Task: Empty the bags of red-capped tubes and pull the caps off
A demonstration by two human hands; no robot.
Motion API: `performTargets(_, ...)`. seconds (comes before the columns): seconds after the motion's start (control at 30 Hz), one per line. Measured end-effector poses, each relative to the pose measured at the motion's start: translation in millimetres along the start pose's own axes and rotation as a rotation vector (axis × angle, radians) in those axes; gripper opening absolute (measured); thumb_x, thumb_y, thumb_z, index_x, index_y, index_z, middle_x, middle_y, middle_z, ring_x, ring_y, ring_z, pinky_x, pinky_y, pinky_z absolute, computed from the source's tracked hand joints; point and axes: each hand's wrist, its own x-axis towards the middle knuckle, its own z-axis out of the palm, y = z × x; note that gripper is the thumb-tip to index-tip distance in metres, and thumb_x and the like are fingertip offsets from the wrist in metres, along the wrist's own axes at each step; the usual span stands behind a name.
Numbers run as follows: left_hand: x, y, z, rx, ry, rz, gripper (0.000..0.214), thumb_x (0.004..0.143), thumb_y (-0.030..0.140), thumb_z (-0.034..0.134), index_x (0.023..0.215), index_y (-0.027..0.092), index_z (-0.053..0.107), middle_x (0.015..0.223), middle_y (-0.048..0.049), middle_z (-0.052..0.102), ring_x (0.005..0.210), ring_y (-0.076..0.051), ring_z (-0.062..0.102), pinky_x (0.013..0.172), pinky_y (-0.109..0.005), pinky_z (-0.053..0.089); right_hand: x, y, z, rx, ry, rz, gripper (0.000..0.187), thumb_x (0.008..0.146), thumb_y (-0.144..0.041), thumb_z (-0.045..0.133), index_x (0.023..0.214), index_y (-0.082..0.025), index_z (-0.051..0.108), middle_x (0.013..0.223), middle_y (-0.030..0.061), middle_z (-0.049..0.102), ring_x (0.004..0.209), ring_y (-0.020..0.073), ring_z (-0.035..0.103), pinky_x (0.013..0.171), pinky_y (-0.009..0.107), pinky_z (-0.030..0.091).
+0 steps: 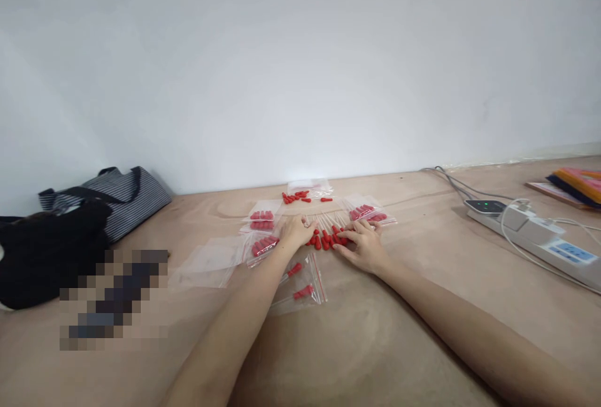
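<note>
Red-capped tubes lie in a loose heap out on the bench, near the wall, with both hands on them. The right hand rests palm down on the heap's right edge, fingers spread flat. The left hand covers the left edge with its fingers curled; I cannot tell whether that grip is pinching a tube or just lying on them.

Filled zip bags ring the heap: one stack to the left, one to the right, one nearer the person. More caps lie loose behind. Empty bags sit further left.

The tubes look thin and round, so I'd say a sideways sweep could send some rolling under the bags. Weight from a flat palm might crack one.

Off to the right runs a power strip; to the left sits a striped bag.
</note>
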Motion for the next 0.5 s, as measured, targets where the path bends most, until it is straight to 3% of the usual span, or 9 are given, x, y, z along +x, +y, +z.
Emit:
performTargets(0.3,18.5,-2.4,0.7,-0.075,-0.065,-0.178,0.011,0.066,0.025,0.059,0.068,0.014,0.062,0.070,-0.0085,0.065,0.079,-0.025,0.061,0.063,-0.028,0.042,-1.0,1.4,8.3,-0.007,0.067,0.024,0.017,0.078,-0.031,0.052,0.074,-0.024,0.066,0.078,0.0018,0.060,0.081,0.0163,0.047,0.082,0.037,0.018)
performTargets(0.4,23.0,-4.4,3.7,-0.163,-0.115,-0.230,0.015,0.073,0.026,0.056,0.074,0.012,0.062,0.073,-0.0085,0.064,0.077,-0.022,0.061,0.062,-0.028,0.045,-2.2,-2.2,6.8,0.037,0.081,0.029,0.015,0.077,-0.030,0.053,0.075,-0.025,0.066,0.077,0.0009,0.060,0.080,0.0154,0.048,0.082,0.036,0.018)
performTargets(0.5,24.3,-9.2,4.9,-0.270,-0.174,-0.253,0.023,0.082,0.029,0.050,0.096,0.011,0.057,0.093,-0.0078,0.060,0.082,-0.018,0.058,0.069,-0.032,0.048,-4.3,-11.0,3.3,0.129,0.041,0.007,0.013,0.076,-0.030,0.054,0.078,-0.026,0.066,0.077,-0.0002,0.060,0.080,0.0150,0.048,0.081,0.035,0.019)
